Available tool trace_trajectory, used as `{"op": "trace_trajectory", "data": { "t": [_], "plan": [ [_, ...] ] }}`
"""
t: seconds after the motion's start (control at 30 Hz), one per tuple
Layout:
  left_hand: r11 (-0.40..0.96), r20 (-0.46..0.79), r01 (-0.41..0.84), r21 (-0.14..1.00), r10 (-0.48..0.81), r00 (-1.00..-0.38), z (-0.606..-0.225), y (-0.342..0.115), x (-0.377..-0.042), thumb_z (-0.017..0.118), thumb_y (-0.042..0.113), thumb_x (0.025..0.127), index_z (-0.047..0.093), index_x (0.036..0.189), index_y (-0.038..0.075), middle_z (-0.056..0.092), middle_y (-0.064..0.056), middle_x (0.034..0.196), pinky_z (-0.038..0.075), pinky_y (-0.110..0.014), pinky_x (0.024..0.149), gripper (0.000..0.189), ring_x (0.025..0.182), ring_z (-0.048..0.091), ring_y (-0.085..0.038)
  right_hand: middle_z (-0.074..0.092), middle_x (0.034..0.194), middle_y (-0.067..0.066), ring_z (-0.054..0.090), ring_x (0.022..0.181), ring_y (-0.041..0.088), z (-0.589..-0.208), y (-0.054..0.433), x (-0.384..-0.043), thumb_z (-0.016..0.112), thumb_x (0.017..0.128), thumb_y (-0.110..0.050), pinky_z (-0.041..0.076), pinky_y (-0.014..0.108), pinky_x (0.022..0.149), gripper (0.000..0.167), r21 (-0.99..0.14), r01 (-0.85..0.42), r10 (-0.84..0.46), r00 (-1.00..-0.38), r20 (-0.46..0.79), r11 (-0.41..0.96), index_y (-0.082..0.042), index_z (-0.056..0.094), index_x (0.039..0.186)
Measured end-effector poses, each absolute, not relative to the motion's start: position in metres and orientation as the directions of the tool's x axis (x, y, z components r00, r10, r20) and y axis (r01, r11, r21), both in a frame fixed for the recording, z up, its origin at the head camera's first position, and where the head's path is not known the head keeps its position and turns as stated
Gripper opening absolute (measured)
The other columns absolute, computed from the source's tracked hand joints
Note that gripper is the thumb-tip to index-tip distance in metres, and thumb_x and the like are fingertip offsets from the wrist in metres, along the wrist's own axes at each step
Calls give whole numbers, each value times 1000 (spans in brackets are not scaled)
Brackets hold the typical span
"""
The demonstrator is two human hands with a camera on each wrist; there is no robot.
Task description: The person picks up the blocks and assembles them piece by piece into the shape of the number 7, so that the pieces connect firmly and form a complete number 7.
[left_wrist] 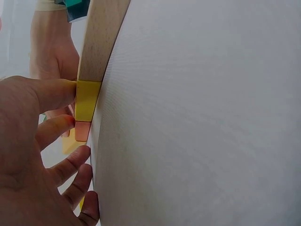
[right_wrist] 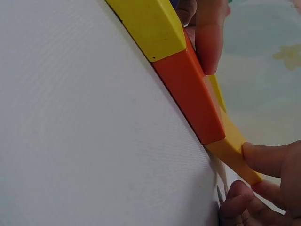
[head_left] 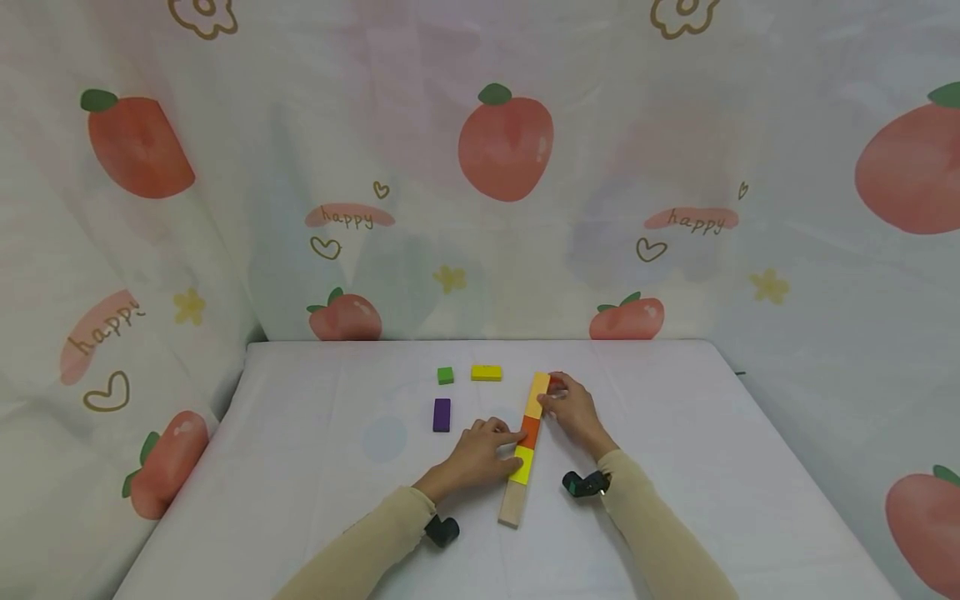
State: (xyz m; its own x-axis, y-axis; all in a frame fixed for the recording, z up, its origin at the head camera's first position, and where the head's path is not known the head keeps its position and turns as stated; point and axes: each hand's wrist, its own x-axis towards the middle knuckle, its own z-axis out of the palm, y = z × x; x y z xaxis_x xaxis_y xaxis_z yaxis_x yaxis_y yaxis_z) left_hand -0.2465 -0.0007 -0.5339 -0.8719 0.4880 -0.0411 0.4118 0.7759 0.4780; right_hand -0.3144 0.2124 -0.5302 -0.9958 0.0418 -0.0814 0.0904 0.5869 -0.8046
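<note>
A row of blocks lies end to end on the table: a plain wooden block (head_left: 512, 504) nearest, then a yellow block (head_left: 522, 465), an orange block (head_left: 529, 432) and a light-orange block (head_left: 537, 395) farthest. My left hand (head_left: 480, 454) is on the row's left side; in the left wrist view its thumb touches the yellow block (left_wrist: 87, 101) and its index finger the orange block (left_wrist: 83, 131), other fingers loose. At the far end my right hand (head_left: 573, 412) holds the light-orange block (right_wrist: 235, 157) between thumb and index finger. Its other fingers are bent below.
Left of the row stand a purple block (head_left: 442, 415), a small green block (head_left: 446, 376) and another yellow block (head_left: 486, 373), all apart from it. The white-covered table (head_left: 300, 433) meets a fruit-printed cloth (head_left: 480, 267) at the back.
</note>
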Motion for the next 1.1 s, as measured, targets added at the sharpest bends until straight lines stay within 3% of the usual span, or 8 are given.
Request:
{"op": "trace_trajectory", "data": {
  "t": [0.23,0.73,0.9,1.1],
  "plan": [
    [777,-36,415,473,488,-872,-535,-1,-247,64,41,93,55,139,36,56,4,124,41,-38,94,48,115,47,-19,57,131,16,52,110,31,-528,212,-316,68,92,-26,46,45,96,60,-749,57,14,-998,-64,660,-7,46,143],
    [782,-43,417,464,490,-871,-533,0,-246,64,41,93,55,140,35,56,4,124,40,-38,93,48,114,46,-20,56,125,15,49,110,30,-527,213,-317,66,93,-29,44,48,102,61,-726,129,26,-988,-151,675,-5,44,145],
    [781,-34,421,461,489,-871,-532,0,-245,64,41,93,55,139,35,56,4,124,41,-37,93,48,114,47,-19,54,132,16,48,116,32,-526,214,-318,66,93,-30,40,52,108,62,-712,132,24,-987,-159,690,-6,43,146],
    [786,-44,410,463,482,-875,-533,1,-245,65,41,92,55,139,36,56,4,124,41,-37,94,48,114,46,-19,48,140,17,49,117,32,-526,215,-318,67,92,-30,44,50,105,63,-704,156,33,-982,-185,693,-8,44,146]
  ]
}}
